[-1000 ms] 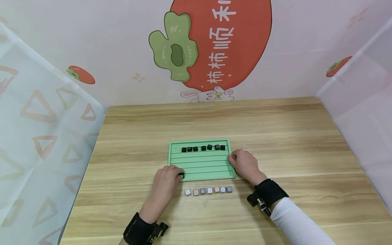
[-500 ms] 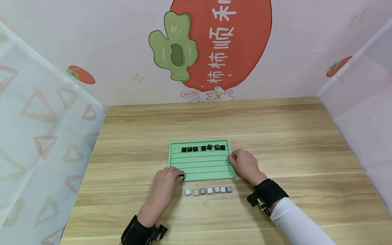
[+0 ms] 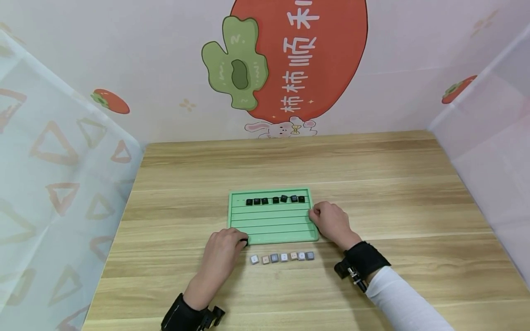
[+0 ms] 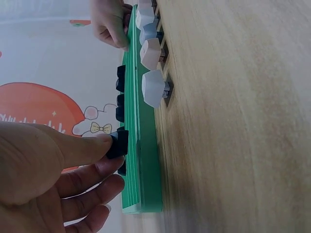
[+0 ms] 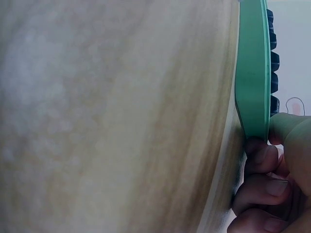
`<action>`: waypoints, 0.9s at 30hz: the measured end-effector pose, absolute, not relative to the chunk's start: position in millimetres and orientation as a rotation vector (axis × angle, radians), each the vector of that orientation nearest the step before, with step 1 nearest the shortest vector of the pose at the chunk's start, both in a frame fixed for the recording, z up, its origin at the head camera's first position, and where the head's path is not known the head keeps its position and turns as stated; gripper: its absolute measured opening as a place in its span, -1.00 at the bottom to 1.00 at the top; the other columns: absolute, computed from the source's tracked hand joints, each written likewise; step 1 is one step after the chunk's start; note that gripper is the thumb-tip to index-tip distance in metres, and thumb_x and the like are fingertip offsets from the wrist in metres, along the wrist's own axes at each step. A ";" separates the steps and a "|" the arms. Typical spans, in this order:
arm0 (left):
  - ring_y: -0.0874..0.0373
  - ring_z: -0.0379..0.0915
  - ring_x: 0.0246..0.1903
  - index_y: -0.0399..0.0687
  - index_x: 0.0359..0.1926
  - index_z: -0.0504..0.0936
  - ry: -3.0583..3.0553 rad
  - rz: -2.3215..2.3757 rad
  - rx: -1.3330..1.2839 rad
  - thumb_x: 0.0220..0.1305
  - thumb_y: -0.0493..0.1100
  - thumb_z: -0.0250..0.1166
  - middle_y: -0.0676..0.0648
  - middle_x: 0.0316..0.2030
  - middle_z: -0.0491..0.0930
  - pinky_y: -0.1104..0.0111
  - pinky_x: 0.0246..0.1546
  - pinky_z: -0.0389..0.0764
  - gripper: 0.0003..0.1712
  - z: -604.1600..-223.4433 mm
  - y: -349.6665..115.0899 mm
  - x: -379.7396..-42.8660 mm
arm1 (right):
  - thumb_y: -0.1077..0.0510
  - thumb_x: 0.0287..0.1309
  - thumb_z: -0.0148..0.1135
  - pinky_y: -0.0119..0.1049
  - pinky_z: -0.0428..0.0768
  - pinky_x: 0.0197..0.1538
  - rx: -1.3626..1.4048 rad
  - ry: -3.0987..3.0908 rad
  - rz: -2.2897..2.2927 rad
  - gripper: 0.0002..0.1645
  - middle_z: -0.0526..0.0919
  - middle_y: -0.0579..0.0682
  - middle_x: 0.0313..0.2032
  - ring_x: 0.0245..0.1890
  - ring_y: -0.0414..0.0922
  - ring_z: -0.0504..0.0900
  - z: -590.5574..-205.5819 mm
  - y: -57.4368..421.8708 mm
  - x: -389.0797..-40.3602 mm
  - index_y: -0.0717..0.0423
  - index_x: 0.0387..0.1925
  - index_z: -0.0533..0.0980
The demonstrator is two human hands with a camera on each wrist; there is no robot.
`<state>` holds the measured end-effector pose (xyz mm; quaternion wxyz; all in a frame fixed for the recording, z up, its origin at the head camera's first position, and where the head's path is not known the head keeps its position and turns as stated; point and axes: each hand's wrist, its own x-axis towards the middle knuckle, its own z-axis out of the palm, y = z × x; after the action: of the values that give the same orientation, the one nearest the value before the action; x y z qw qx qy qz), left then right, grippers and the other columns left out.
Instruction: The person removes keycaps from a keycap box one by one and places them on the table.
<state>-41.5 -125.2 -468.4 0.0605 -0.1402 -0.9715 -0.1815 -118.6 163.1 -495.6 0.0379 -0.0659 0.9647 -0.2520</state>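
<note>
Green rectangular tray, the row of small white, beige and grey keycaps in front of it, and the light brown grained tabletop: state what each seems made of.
Green rectangular tray: probably moulded plastic, satin, from its even colour and smooth walls.
Small keycaps: likely matte plastic, given their even, softly shaded faces.
Light brown tabletop: wood or laminate, low sheen; the grain streaks fit either.

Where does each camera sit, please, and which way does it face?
Head: worn on the head, facing forward-down at the green tray, left hand and right hand.
Left wrist: on that wrist, facing the left hand pinching a black keycap.
Right wrist: on that wrist, facing the right hand gripping the tray.
Wrist views share the tray.
</note>
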 end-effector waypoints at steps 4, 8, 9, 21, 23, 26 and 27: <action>0.14 0.56 -0.32 0.04 -0.35 0.73 -2.949 -0.556 -0.424 0.02 -0.18 0.38 0.08 -0.35 0.67 0.29 -0.37 0.41 -0.89 -468.6 -125.6 -40.9 | 0.05 0.21 0.08 -0.34 0.01 -0.63 -0.203 2.964 -0.766 -0.46 0.04 -0.16 -0.81 -0.78 -0.18 0.09 -496.3 163.5 -118.9 -0.02 -0.82 0.13; 0.14 0.55 -0.35 0.02 -0.35 0.72 -2.949 -0.573 -0.426 -0.01 -0.19 0.40 0.07 -0.37 0.67 0.30 -0.38 0.40 -0.87 -468.6 -126.4 -39.7 | 0.05 0.21 0.08 -0.34 0.01 -0.63 -0.202 2.963 -0.763 -0.45 0.03 -0.16 -0.81 -0.78 -0.18 0.09 -496.9 163.7 -119.0 -0.02 -0.82 0.12; 0.14 0.55 -0.36 0.02 -0.35 0.72 -2.947 -0.573 -0.428 -0.02 -0.19 0.40 0.07 -0.38 0.67 0.30 -0.38 0.40 -0.87 -468.7 -126.8 -39.3 | 0.05 0.21 0.08 -0.34 0.01 -0.63 -0.202 2.962 -0.760 -0.45 0.04 -0.16 -0.81 -0.78 -0.18 0.09 -496.9 163.8 -119.0 -0.02 -0.82 0.13; 0.16 0.54 -0.39 0.03 -0.39 0.70 -2.983 -0.571 -0.407 -0.05 -0.22 0.41 0.06 -0.42 0.66 0.28 -0.36 0.40 -0.88 -472.3 -130.1 -33.7 | 0.04 0.19 0.08 -0.34 0.02 -0.64 -0.196 2.975 -0.755 -0.45 0.01 -0.18 -0.80 -0.77 -0.20 0.06 -499.0 162.9 -119.8 -0.03 -0.83 0.11; 0.16 0.54 -0.39 0.03 -0.39 0.71 -2.993 -0.569 -0.416 -0.04 -0.21 0.41 0.06 -0.41 0.67 0.29 -0.36 0.40 -0.88 -472.7 -130.6 -32.6 | 0.04 0.19 0.09 -0.34 0.02 -0.65 -0.197 2.979 -0.754 -0.45 0.01 -0.18 -0.80 -0.77 -0.20 0.06 -499.0 162.8 -119.4 -0.03 -0.83 0.11; 0.17 0.54 -0.38 0.03 -0.38 0.71 -3.015 -0.568 -0.415 -0.03 -0.21 0.41 0.06 -0.40 0.67 0.31 -0.38 0.39 -0.88 -473.8 -131.4 -31.6 | 0.03 0.18 0.10 -0.33 0.02 -0.65 -0.200 2.983 -0.756 -0.45 0.01 -0.18 -0.80 -0.77 -0.19 0.06 -498.8 162.8 -119.1 -0.03 -0.82 0.11; 0.17 0.54 -0.39 0.04 -0.38 0.72 -3.023 -0.566 -0.414 -0.03 -0.20 0.40 0.06 -0.40 0.67 0.32 -0.38 0.38 -0.88 -473.9 -131.6 -31.3 | 0.03 0.19 0.09 -0.34 0.02 -0.65 -0.202 2.984 -0.756 -0.45 0.01 -0.18 -0.79 -0.77 -0.19 0.06 -498.9 162.8 -119.0 -0.03 -0.82 0.11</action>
<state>-31.3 -131.6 -473.9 0.0189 -0.1334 -0.9739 -0.1825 -119.0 162.8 -498.9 0.0282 -0.0654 0.9669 -0.2451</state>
